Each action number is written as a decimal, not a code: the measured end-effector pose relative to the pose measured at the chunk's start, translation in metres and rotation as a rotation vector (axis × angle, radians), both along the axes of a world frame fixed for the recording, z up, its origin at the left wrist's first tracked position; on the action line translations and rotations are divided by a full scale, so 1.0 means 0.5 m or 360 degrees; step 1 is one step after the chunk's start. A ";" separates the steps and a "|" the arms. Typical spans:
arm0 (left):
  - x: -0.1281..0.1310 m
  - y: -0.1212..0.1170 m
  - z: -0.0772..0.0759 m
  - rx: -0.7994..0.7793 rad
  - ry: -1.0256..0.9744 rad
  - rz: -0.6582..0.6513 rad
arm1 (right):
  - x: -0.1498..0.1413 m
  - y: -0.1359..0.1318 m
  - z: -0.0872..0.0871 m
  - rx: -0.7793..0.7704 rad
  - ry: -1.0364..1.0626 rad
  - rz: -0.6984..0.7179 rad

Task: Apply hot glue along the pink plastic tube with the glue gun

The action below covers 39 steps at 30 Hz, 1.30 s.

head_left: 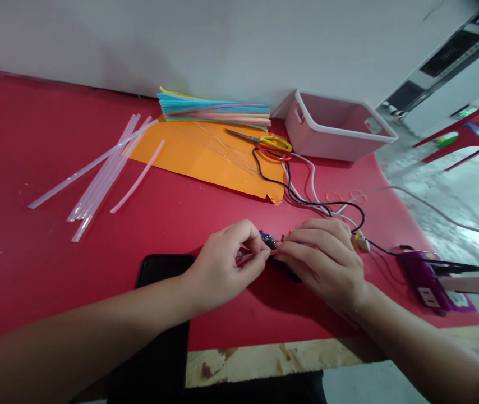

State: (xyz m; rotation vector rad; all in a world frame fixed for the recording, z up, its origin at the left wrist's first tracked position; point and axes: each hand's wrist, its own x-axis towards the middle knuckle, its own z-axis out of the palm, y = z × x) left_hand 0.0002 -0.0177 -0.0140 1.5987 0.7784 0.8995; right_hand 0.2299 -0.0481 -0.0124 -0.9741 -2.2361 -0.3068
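Observation:
My left hand is closed in a pinch on a thin pink strip in the middle of the red table. My right hand is curled beside it with the fingers bent down, and its fingertips meet the left ones on what looks like the same strip. Under and between the hands is a small dark object with blue and shiny parts, mostly covered by my fingers, so I cannot tell its kind. Left of my left wrist lies a black phone-like slab, partly beneath the forearm.
Translucent sticks and a pink stick lie at left. Behind are an orange envelope, scissors, a stack of coloured strips and a pink bin. Cables run rightward near a purple power strip.

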 end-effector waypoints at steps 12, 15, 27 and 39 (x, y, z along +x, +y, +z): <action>0.002 0.003 -0.004 -0.0112 0.0063 -0.0156 | 0.003 -0.001 -0.005 -0.0023 -0.0015 0.0080; 0.001 0.003 -0.002 -0.0176 0.0036 -0.0184 | 0.006 0.002 0.002 0.0006 -0.0032 0.0057; 0.004 0.004 0.006 -0.0356 -0.0068 -0.0230 | 0.031 0.013 0.007 0.0082 -0.0062 -0.0133; 0.003 0.007 0.002 -0.0454 -0.0094 -0.0215 | 0.059 0.024 -0.002 0.0147 -0.0046 -0.0289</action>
